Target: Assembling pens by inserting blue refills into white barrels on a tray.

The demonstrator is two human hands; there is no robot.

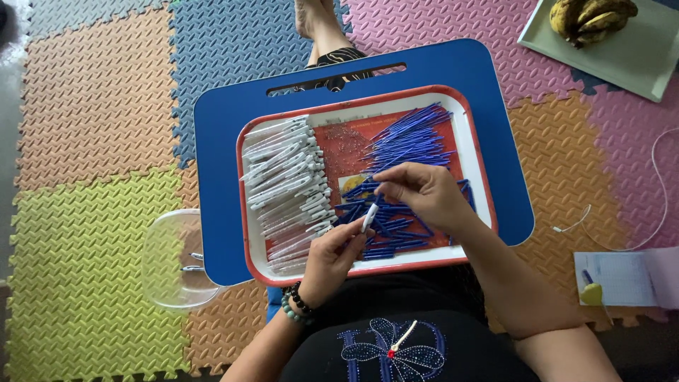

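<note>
My left hand (330, 257) holds a white pen barrel (369, 216) upright over the near edge of a red-rimmed white tray (472, 134). My right hand (422, 192) hovers over a pile of blue pen refills (407, 141), fingertips pinched around one thin blue refill (378, 185) just above the barrel. A heap of white pen barrels (286, 184) fills the tray's left side. The tray rests on a blue lap desk (495, 99).
A clear plastic bowl (170, 258) with a couple of pens lies on the foam floor mats left of the desk. A tray of bananas (593, 20) lies far right. A white cable (658, 184) and paper sheets (626, 277) lie at right.
</note>
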